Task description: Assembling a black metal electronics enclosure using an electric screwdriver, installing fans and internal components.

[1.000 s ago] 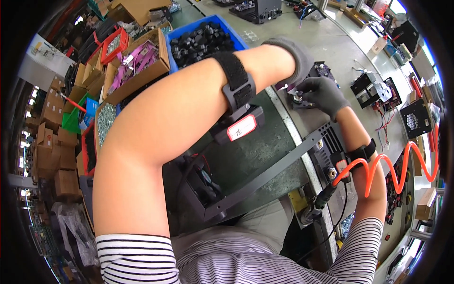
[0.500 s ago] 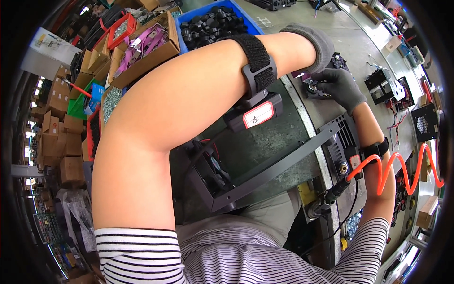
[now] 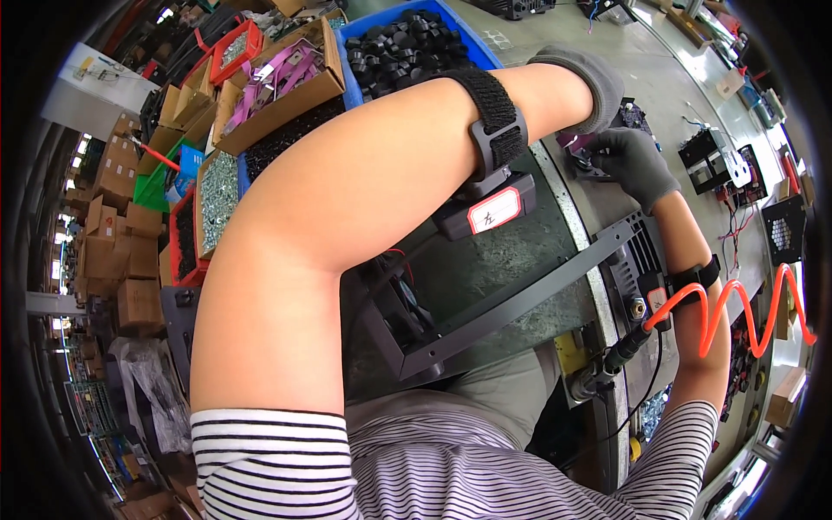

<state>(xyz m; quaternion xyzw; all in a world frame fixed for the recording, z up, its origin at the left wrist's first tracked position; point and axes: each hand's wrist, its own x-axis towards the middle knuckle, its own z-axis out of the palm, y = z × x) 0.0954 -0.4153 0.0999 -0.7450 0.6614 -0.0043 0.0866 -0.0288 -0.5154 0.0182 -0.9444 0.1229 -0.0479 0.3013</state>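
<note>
Both my hands wear grey gloves and are together at the far right of the bench. My left hand [image 3: 582,85] reaches over a small dark assembly [image 3: 598,172] with a purple part [image 3: 572,142] on it; its wrist and cuff hide its fingers. From the right, my right hand [image 3: 640,166] has its fingers bent and pressed together at the top of that assembly. What they pinch is too small to make out. Nearer to me, a dark grey metal frame [image 3: 520,301] lies aslant across the bench edge, beneath my forearms.
A blue bin [image 3: 349,76] of black round parts and a cardboard box [image 3: 290,107] of purple brackets stand at the far left. Loose screws [image 3: 218,192] fill a tray beside them. An orange coiled hose [image 3: 706,316] joins a black tool [image 3: 620,354]. Black units [image 3: 706,160] sit at right.
The whole view has shifted a little, so the bench, bins and arms appear slightly farther right. Both hands stay at the small assembly, the right fingers still bent against it.
</note>
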